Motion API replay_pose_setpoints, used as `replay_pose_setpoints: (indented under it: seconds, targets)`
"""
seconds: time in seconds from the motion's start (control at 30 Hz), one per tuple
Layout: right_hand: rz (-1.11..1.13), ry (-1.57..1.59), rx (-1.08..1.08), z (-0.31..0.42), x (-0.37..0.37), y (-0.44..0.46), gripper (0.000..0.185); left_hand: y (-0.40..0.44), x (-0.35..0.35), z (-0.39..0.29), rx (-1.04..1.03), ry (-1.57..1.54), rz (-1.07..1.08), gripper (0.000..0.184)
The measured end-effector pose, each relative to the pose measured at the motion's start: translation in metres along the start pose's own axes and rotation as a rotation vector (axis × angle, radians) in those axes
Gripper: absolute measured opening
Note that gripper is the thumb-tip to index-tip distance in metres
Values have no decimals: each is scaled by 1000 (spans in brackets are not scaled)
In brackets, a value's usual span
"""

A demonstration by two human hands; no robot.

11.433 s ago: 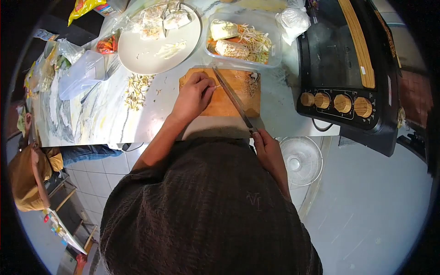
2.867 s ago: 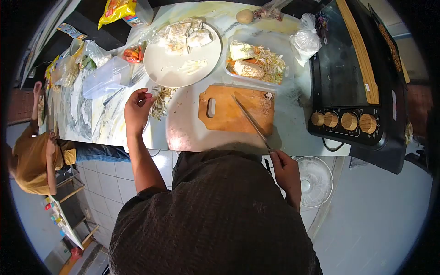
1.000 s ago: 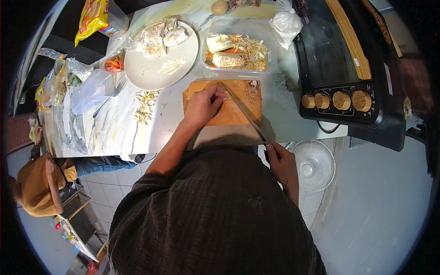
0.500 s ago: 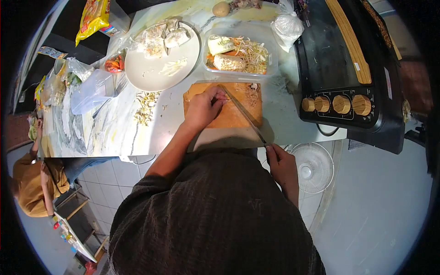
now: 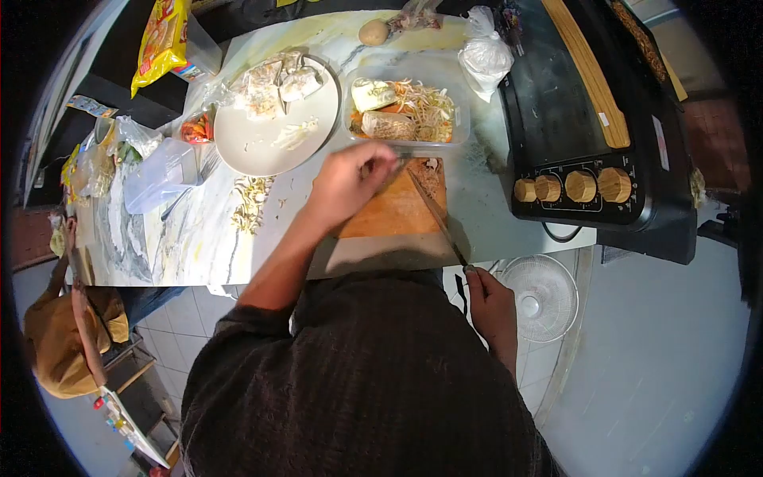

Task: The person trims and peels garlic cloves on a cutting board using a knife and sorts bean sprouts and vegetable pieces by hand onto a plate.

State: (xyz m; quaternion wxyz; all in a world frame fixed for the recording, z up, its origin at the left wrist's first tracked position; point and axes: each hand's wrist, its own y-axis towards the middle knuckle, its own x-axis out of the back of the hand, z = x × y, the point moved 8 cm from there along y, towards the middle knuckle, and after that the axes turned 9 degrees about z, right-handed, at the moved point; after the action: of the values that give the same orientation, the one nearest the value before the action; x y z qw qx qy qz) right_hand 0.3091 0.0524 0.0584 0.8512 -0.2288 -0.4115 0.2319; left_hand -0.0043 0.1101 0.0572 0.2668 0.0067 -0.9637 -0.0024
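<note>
My right hand [image 5: 490, 306] grips the black handle of a long knife [image 5: 433, 208] near the counter's front edge. The blade slants up and left across the wooden cutting board [image 5: 397, 216]. Above the board's left part is my left hand [image 5: 350, 184], its fingers curled together near the blade's tip and slightly blurred. What they hold, if anything, I cannot make out. Small brown scraps [image 5: 431, 176] lie at the board's right. Just beyond stands a clear plastic container [image 5: 462, 137] with bean sprouts [image 5: 421, 103], orange shreds and two pale blocks.
A round plate [image 5: 238, 155] carries white pieces and pale strips. Thin peelings [image 5: 251, 203] lie on the marble counter. At right stands a black toaster oven [image 5: 652, 191]; behind are a bag of white powder [image 5: 486, 60] and a round brown item [image 5: 373, 32]. Another person [image 5: 67, 334] is at far left.
My left hand has lifted off the board and looks larger, nearer the camera. The knife stays in my right hand over the board. The whole view has shifted slightly.
</note>
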Motion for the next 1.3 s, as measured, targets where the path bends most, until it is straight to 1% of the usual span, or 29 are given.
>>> replay_pose_setpoints:
  seconds: [0.07,0.2,0.27,0.3,0.4,0.43,0.5,0.57,0.6,0.63,0.7,0.73,0.8,0.83,0.9,0.97,1.03,1.13,1.23,1.3]
  targets:
    - [-7,-7,16,1,2,2,35,24,20,-31,-203,2,-114,13]
    - [-4,30,25,1,4,1,36,76,38,-36,-230,94,-181,17]
    - [-17,56,21,-1,6,-1,36,78,38,-48,-463,421,-235,21]
    - [-24,79,16,-3,7,-2,37,75,42,-46,-463,422,-235,21]
    - [-82,118,35,-18,6,-2,36,52,74,-29,-280,226,-272,20]
    - [-69,116,34,-20,4,-1,36,37,83,-27,-267,229,-271,20]
    - [-47,143,38,-23,3,2,35,8,109,7,90,100,-316,20]
    - [-24,159,57,-19,2,6,34,-23,132,40,69,63,-382,21]
    - [-9,155,65,-14,2,7,34,-40,144,51,146,120,-405,22]
    - [5,151,75,-10,2,9,34,-56,154,59,162,120,-416,23]
    - [20,129,100,-7,0,15,34,-88,167,85,279,155,-480,24]
    - [26,110,122,-5,-2,18,35,-102,171,93,286,157,-486,24]
    - [28,111,145,-4,-6,23,35,-125,173,111,439,384,-437,25]
    - [23,117,164,-3,-7,25,36,-133,172,119,444,385,-443,25]
    - [50,103,165,3,-9,27,36,-148,164,144,534,355,-416,26]
    - [75,89,165,7,-10,27,36,-156,158,160,550,366,-405,28]
    - [95,72,128,6,-10,28,36,-158,154,160,548,387,-406,30]
    - [74,38,173,7,-7,29,40,-158,150,155,541,350,-442,28]
    - [79,58,141,14,-3,24,37,-159,148,153,544,328,-470,25]
    - [72,58,159,13,-3,24,36,-159,146,153,538,314,-488,24]
